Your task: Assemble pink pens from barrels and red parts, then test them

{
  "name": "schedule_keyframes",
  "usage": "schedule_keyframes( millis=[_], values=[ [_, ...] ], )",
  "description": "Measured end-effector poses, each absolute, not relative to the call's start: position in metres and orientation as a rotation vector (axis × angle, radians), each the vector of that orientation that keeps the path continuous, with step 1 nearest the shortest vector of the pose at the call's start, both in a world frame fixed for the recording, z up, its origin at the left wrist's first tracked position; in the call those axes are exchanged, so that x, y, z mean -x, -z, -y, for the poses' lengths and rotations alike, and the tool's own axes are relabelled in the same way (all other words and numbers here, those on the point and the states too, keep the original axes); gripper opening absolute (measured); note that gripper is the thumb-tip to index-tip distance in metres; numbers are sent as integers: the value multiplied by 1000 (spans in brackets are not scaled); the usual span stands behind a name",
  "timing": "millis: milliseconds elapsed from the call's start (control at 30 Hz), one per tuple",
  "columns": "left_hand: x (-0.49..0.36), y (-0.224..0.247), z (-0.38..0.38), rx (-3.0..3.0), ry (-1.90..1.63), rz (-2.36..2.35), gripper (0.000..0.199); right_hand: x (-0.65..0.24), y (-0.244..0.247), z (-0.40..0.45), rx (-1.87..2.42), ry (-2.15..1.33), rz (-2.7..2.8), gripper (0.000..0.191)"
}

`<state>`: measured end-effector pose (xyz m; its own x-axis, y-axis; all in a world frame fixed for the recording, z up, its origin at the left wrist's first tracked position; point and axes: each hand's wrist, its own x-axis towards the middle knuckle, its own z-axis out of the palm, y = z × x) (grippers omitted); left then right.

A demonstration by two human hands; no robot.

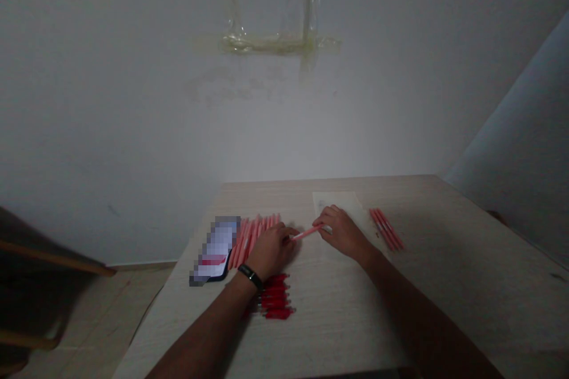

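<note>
Pink pen spans the gap between both hands, long axis near side-to-side, rising slightly rightward. Right hand pinches its right end above a paper sheet; left hand closes around its left end. Pink pen row lies beyond the left hand, near the tabletop left edge; red pens lie nearer the person.

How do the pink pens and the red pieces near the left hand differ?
The pink pens are long and pale; the red pieces are short and darker. The pink pens lie farther from the person, the red pieces nearer. Both lie side by side on the table, by the left hand.
</note>
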<state>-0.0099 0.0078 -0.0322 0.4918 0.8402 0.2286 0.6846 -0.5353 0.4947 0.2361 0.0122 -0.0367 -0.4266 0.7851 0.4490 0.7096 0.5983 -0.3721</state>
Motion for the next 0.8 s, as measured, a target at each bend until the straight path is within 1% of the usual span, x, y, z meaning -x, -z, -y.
schedule_keyframes(
  millis=[200, 433, 600, 733, 800],
  values=[
    [10, 31, -8, -2407, -601, -1288, 29, -234, 36, -12, 1081, -192, 2235, 18],
    [10, 24, -6, -2418, -579, -1353, 30, -234, 32, -9, 1007, -256, 2246, 12],
    [10, 23, -6, -2428, -564, -1350, 32, -235, 36, -9, 1063, -292, 2249, 16],
    [10, 24, -7, -2417, -557, -1355, 31, -236, 40, -10, 1068, -280, 2256, 26],
    [10, 24, -7, -2417, -556, -1355, 31, -236, 40, -9, 1083, -265, 2249, 27]
  ],
)
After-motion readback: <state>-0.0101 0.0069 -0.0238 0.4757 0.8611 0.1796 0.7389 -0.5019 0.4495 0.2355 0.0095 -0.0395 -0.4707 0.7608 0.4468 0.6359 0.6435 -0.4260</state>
